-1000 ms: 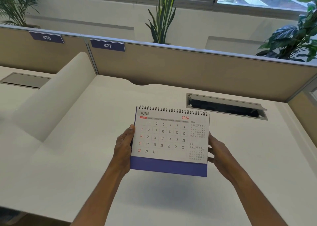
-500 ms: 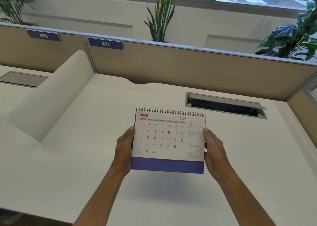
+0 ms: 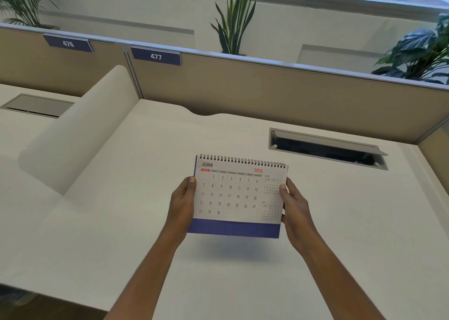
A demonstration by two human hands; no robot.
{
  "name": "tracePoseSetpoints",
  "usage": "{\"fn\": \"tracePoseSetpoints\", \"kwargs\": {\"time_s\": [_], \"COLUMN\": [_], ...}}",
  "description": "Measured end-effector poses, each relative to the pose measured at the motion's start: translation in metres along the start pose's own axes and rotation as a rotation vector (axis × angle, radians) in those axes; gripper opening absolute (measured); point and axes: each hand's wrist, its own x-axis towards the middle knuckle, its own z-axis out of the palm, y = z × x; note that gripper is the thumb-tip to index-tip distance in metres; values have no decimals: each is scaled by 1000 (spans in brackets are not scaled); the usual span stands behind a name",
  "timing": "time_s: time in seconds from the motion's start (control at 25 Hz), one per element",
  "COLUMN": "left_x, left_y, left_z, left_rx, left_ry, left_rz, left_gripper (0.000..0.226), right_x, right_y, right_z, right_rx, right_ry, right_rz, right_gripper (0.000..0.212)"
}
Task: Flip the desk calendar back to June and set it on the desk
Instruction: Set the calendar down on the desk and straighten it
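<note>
A spiral-bound desk calendar (image 3: 233, 193) with a blue base strip shows the JUNE 2026 page toward me. It hangs above the white desk (image 3: 121, 222), casting a shadow below it. My left hand (image 3: 181, 203) grips its left edge, thumb on the front. My right hand (image 3: 295, 206) grips its right edge, thumb over the small May grid. The calendar's back side is hidden.
An open cable tray slot (image 3: 325, 148) sits in the desk at the back right. A beige partition (image 3: 267, 89) with labels 476 and 477 runs along the back. A white curved divider (image 3: 80, 130) stands on the left. Plants rise behind the partition.
My right hand closed in from a looser hold and its thumb now rests on the front page. The calendar stays off the desk, showing June.
</note>
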Motion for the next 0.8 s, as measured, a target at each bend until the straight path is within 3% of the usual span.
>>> {"fn": "tracePoseSetpoints", "kwargs": {"time_s": [0.2, 0.36, 0.8], "left_x": [12, 18, 32], "left_y": [-10, -18, -59], "left_z": [-4, -2, -5], "left_rx": [-34, -166, -250], "left_ry": [27, 83, 107], "left_rz": [-57, -83, -109], "left_gripper": [40, 57, 59], "right_x": [16, 27, 47], "right_y": [4, 6, 26], "right_z": [10, 18, 19], "right_rx": [45, 7, 26], "right_ry": [4, -16, -12], "right_rz": [-39, -62, 4], "right_gripper": [29, 34, 39]}}
